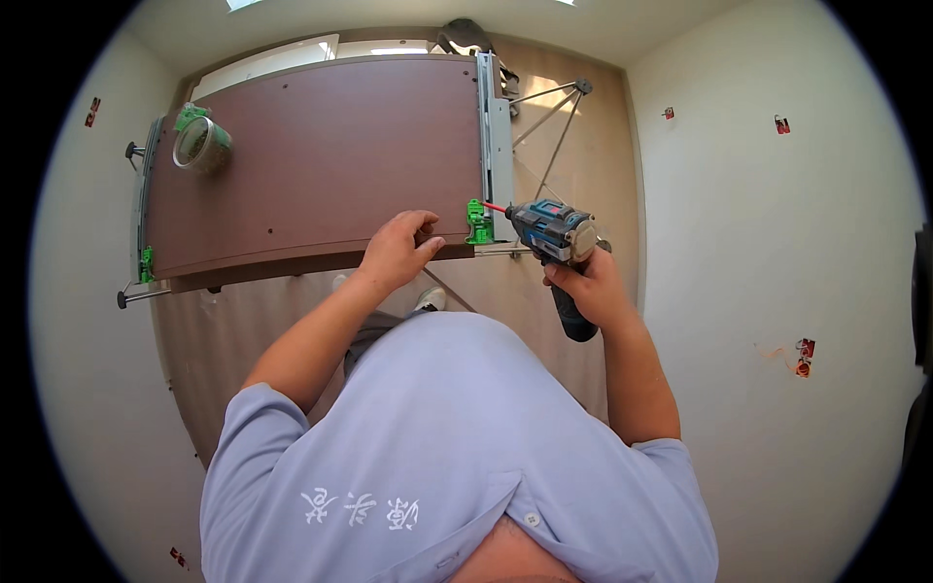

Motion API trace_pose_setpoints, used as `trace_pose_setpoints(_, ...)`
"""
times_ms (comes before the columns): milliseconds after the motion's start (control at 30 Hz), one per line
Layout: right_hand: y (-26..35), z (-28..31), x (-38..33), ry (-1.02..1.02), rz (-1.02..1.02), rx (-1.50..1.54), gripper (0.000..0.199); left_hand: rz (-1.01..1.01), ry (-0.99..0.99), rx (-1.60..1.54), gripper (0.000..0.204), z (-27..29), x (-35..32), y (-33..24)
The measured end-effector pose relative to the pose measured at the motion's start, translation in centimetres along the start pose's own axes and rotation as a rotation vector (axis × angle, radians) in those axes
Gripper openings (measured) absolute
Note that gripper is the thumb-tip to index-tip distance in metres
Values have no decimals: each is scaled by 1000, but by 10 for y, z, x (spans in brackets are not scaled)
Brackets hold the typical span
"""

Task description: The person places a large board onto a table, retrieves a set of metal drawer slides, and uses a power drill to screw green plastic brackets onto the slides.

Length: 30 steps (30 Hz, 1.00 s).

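In my right hand (595, 289) is a cordless power driver (552, 229) with a teal and black body, gripped by its handle. Its long red bit (494, 207) points left, and the tip is at a bright green plastic fitting (478, 223) on the near right corner of a brown panel (340, 155). Whether the tip touches a screw is too small to tell. Over the panel's near edge, left of that fitting, hangs my left hand (400, 251). Its fingers are loosely bent and the thumb stands apart; nothing shows between them.
Metal rails (496, 146) run along both sides of the panel. A clear round tub (202, 146) of small pieces sits at its far left. Thin metal stand legs (564, 121) stick out at the right. White walls (748, 233) close in on both sides.
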State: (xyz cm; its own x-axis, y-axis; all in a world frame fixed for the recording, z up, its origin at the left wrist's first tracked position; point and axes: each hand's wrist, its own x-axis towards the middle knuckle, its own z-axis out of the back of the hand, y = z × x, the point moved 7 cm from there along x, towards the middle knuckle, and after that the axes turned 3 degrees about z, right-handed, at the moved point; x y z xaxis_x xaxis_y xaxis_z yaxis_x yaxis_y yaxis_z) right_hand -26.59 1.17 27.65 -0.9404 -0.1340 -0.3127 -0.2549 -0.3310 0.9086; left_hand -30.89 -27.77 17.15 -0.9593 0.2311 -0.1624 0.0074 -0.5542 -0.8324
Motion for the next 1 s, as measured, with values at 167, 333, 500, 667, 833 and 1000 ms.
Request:
trace_pose_setpoints(167, 23, 0, 35, 94, -53, -307, 24, -264, -248, 461, 49, 26, -12, 16)
trace_pose_setpoints(333, 33, -10, 49, 165, -71, -400, 26, -299, -287, 532, 49, 22, -15, 23)
trace_pose_setpoints(500, 52, -20, 54, 180, -5, -624, 27, -297, -295, 551, 50, 22, -12, 23)
trace_pose_setpoints(667, 72, -26, 75, 253, -68, -739, 22, -295, -287, 585, 51, 19, -12, 24)
trace_pose_setpoints(833, 80, -26, 94, 352, -137, -884, 27, -303, -268, 602, 50, 15, -9, 24)
trace_pose_setpoints(1000, 79, -36, 96, 385, -44, -970, 28, -291, -250, 600, 51, 16, -9, 26)
